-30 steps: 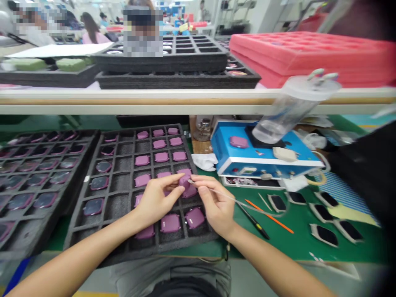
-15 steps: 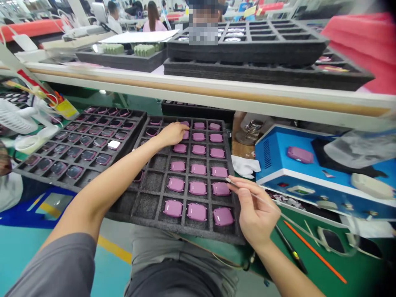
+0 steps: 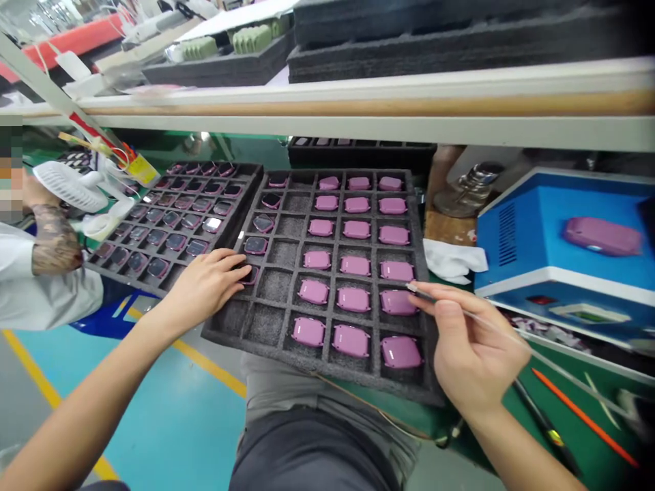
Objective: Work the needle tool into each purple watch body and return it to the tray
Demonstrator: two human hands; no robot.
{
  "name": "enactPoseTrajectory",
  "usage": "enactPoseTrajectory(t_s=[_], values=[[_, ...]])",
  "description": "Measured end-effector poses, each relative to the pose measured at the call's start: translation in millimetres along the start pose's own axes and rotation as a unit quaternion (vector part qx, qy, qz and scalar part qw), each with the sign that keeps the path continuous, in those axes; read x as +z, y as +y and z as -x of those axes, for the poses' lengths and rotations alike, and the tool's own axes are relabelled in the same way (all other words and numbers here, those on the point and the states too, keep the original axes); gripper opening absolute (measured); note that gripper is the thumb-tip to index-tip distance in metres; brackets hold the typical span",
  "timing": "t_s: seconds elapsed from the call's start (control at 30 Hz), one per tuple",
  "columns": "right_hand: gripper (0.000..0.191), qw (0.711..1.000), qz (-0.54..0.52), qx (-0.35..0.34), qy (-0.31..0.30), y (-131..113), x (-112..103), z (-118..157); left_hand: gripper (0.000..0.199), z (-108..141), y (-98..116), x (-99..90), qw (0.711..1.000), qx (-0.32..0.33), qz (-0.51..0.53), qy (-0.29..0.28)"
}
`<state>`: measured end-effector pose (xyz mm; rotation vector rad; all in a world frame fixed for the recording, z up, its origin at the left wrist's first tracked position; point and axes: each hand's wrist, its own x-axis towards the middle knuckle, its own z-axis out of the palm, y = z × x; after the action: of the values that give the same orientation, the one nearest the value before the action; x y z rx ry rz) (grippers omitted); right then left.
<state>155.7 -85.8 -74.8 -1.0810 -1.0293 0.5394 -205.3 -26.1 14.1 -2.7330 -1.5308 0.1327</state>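
Note:
My left hand [image 3: 209, 286] is at the left column of a black foam tray [image 3: 273, 314], its fingertips closed around the edge of a purple watch with a dark face [image 3: 249, 275] in its compartment. The thumb is partly hidden. My right hand [image 3: 473, 348], at the tray's right side, pinches a thin pen-like tool [image 3: 427, 296] with a pale tip, and a clear tube trails from it. That tip is beside a purple watch case [image 3: 396, 302]. Several more purple cases lie back up in the right three columns. Other dark-faced watches [image 3: 256, 245] are in the left column.
A second foam tray [image 3: 168, 286] of dark-faced watches adjoins on the left. At right are a blue machine [image 3: 542, 204] with a purple case on top, a white cloth [image 3: 455, 260] and an orange stick [image 3: 583, 416]. A shelf [image 3: 358, 123] crosses above; another person's arm [image 3: 56, 239] is at left.
My left hand has moved from the tray's far middle compartments to a watch in the left near part. My right hand keeps the tool near the right column. The view has shifted downward and left.

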Motion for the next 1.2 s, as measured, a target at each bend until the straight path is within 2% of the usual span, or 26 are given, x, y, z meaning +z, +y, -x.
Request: enactPoseTrajectory(t_s=[0.1,0.17,0.27,0.33,0.4,0.47,0.53,0.6,0.73,1.2], values=[[0.013,1.0,-0.004,-0.002,0.004,0.3,0.2,-0.9,0.04,-0.9,-1.7,-7.1,1.0,0.012,-0.014,0.007],[0.013,1.0,-0.007,0.001,0.0,0.5,0.5,-1.4,0.04,-3.9,3.3,-13.7,0.998,-0.001,0.017,0.052],[0.012,1.0,-0.023,-0.002,0.008,1.2,1.7,-2.2,0.035,-27.9,34.9,-16.7,0.975,-0.027,0.163,0.146],[0.011,0.999,-0.039,-0.014,0.022,2.3,2.5,-2.8,0.03,-57.7,71.4,-11.7,0.931,-0.017,0.331,0.155],[0.012,0.998,-0.045,-0.029,0.027,4.3,2.5,-3.5,0.028,-89.7,111.2,-3.4,0.847,0.001,0.525,0.085],[0.013,0.998,-0.041,-0.044,0.018,7.0,1.6,-4.9,0.028,-114.3,144.3,5.9,0.779,0.016,0.627,0.023],[0.014,0.998,-0.034,-0.057,0.002,9.5,0.4,-6.9,0.028,-127.4,163.8,15.4,0.752,0.014,0.659,0.001],[0.015,0.997,-0.034,-0.064,-0.01,10.8,-0.4,-9.1,0.029,-131.3,169.7,23.8,0.745,0.004,0.667,0.002],[0.018,0.997,-0.043,-0.054,-0.016,10.4,-1.4,-10.9,0.032,-129.4,165.4,32.9,0.738,-0.001,0.675,0.005],[0.019,0.999,-0.03,-0.039,-0.013,12.5,-3.1,-8.7,0.026,-128.8,165.8,33.4,0.771,0.043,0.634,0.055]])
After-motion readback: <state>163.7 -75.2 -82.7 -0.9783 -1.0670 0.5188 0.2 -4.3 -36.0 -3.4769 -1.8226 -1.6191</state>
